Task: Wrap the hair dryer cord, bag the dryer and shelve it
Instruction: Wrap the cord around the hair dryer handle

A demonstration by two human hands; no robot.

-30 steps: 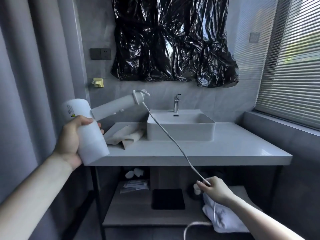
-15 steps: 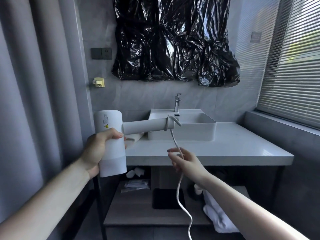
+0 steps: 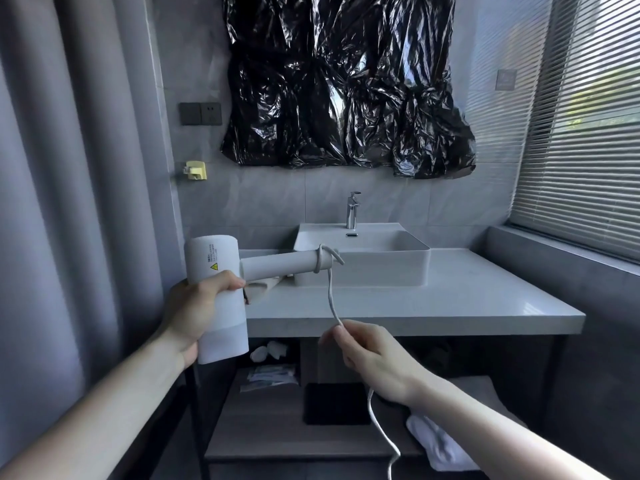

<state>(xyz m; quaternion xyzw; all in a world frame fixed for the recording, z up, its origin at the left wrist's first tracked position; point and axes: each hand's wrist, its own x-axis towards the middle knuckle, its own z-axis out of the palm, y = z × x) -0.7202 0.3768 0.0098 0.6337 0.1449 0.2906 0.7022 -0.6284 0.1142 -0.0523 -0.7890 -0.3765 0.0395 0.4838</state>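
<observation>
Left hand (image 3: pixel 194 317): gripping the barrel of the white hair dryer (image 3: pixel 216 296), fingers curled round its middle, thumb lying across the front just under the yellow warning label. Holding the dryer in the air in front of the counter (image 3: pixel 467 306), barrel standing upright, handle sticking out sideways toward the right hand.

Cord (image 3: pixel 330 296): looping once round the far end of the handle, up and right of the left hand, then dropping straight down into the right hand and trailing on below the wrist, out of the bottom of the view.

Right hand (image 3: pixel 369 355): pinching the cord between thumb and curled fingers, sitting lower than the left hand and just in front of the counter edge.

Beyond both hands: white basin (image 3: pixel 381 268) sitting on the counter, chrome tap (image 3: pixel 352 209) standing behind it. Beige cloth (image 3: pixel 263 289) lying on the counter directly behind the left hand, partly hidden by the dryer.

Above the hands: black plastic sheet (image 3: pixel 346 81) hanging on the tiled wall; yellow hook (image 3: pixel 195 169) and dark socket plate (image 3: pixel 201 113) sitting up and left of it.

Below the hands: wooden shelf (image 3: pixel 270 424) under the counter, carrying packets, a black square item (image 3: pixel 337 403) and white cloth (image 3: pixel 440 441) under the right forearm.

Left of the left arm: grey curtain (image 3: pixel 69 202) hanging. Right of the right arm: window blinds (image 3: pixel 581 133) covering the window.
</observation>
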